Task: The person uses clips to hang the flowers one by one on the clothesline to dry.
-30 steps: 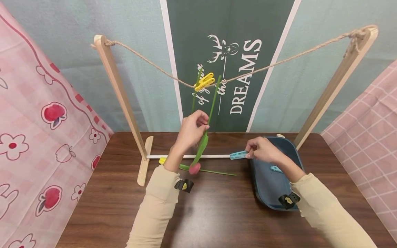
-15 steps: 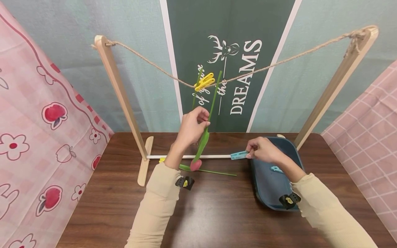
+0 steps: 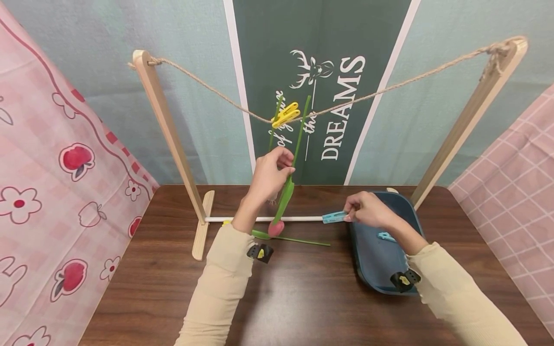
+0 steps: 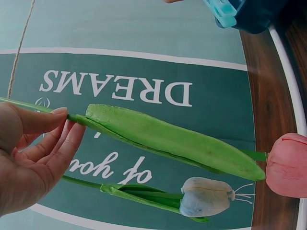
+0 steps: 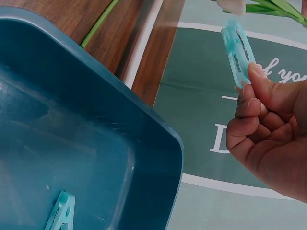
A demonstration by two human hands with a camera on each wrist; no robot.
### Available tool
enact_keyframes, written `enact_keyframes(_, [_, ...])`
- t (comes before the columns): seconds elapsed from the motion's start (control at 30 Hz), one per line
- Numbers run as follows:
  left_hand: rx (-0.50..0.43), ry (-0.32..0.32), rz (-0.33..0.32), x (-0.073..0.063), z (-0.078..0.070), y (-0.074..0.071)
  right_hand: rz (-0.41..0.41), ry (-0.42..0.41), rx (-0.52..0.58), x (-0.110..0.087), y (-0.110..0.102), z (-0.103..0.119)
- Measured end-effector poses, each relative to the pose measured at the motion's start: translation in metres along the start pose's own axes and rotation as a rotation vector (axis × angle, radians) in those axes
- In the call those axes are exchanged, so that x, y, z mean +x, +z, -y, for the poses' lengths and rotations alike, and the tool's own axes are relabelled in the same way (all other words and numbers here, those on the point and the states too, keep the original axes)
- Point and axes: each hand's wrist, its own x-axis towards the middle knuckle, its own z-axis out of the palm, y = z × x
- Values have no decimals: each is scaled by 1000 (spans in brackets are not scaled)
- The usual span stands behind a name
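My left hand [image 3: 271, 175] pinches the green stem of a pink tulip [image 3: 276, 228], bloom down; the stem's end rises past the rope [image 3: 368, 97]. In the left wrist view thumb and fingers meet on the stem just behind its long leaf [image 4: 168, 139]. A whitish-blue tulip [image 4: 205, 196] hangs bloom down beside it, its stem held on the rope by a yellow clothespin [image 3: 285, 115]. Over the basin's left rim, my right hand [image 3: 368, 209] pinches a light-blue clothespin [image 5: 238, 53] by one end between thumb and fingers.
A dark blue basin [image 3: 358, 269] with another light-blue clothespin [image 5: 61, 213] inside stands at the right. Two wooden posts [image 3: 166, 129] carry the rope, and a white rod [image 3: 303, 218] runs low between them. Another tulip with a green stem [image 3: 303, 241] lies on the table.
My left hand has moved slightly up and to the right with the pink tulip, so its stem end stands higher above the rope. My right hand has stayed almost still with the clothespin.
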Motion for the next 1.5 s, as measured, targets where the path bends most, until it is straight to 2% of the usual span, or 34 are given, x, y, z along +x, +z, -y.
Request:
enact_keyframes(0.9, [-9, 9, -25, 3, -2, 0, -13, -7, -8, 1, -9, 4])
enact_keyframes(1.5, [-9, 10, -28, 3, -2, -1, -69, 0, -36, 5, -26, 26])
